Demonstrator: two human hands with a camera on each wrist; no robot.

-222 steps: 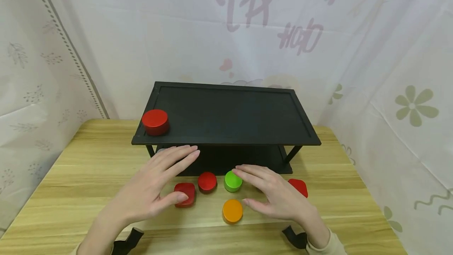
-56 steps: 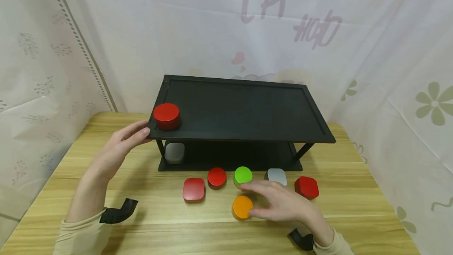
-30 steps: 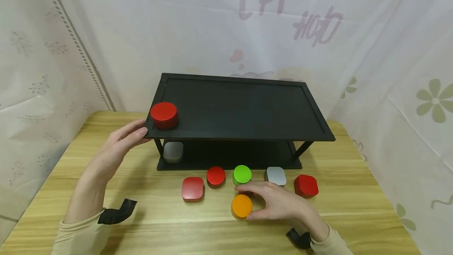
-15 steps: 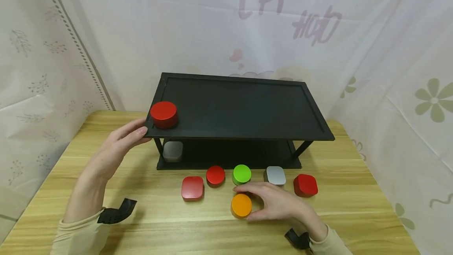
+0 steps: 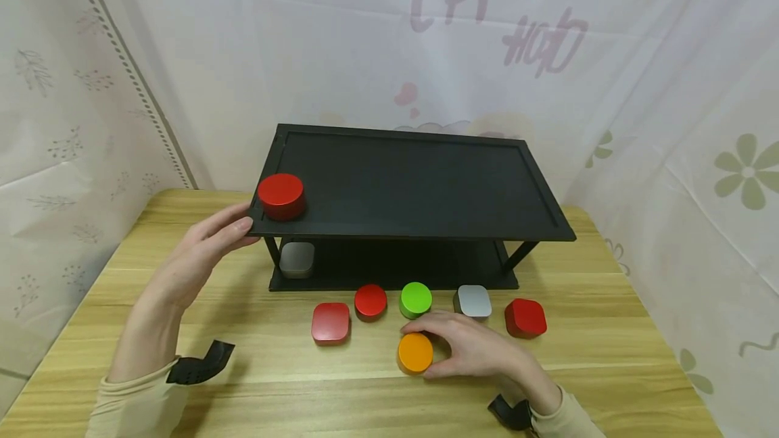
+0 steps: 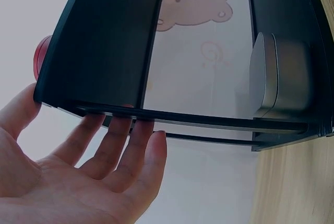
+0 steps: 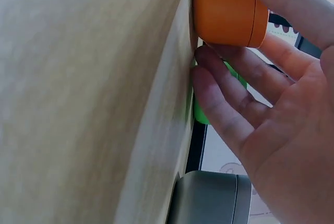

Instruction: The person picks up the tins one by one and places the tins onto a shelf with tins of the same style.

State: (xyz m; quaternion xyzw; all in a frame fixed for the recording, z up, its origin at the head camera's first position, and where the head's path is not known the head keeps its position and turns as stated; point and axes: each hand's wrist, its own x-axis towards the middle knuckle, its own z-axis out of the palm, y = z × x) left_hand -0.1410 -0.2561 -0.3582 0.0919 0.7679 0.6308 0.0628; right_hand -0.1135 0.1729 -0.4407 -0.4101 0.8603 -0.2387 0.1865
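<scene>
My right hand (image 5: 471, 347) curls round an orange round lidded tin (image 5: 415, 353) on the table, thumb at its near side and index finger at its far side. In the right wrist view the other fingers (image 7: 224, 98) hang beside the tin, close to the tabletop. My left hand (image 5: 197, 259) is at the left end of a black two-tier shelf (image 5: 414, 184). Its thumb touches the top board's edge, while the other fingers reach to the side bar (image 6: 209, 122), loosely bent. A red round tin (image 5: 282, 197) stands on the top board near that hand.
A grey square tin (image 5: 297, 260) sits on the lower tier at left. Before the shelf stand a red square tin (image 5: 331, 323), a small red round tin (image 5: 370, 302), a green tin (image 5: 416, 299), a silver square tin (image 5: 473, 301) and another red square tin (image 5: 526, 318).
Earlier both hands hovered over the table. The left hand has moved to the shelf's left end and stayed there. The right thumb and index finger have closed in on the orange tin.
</scene>
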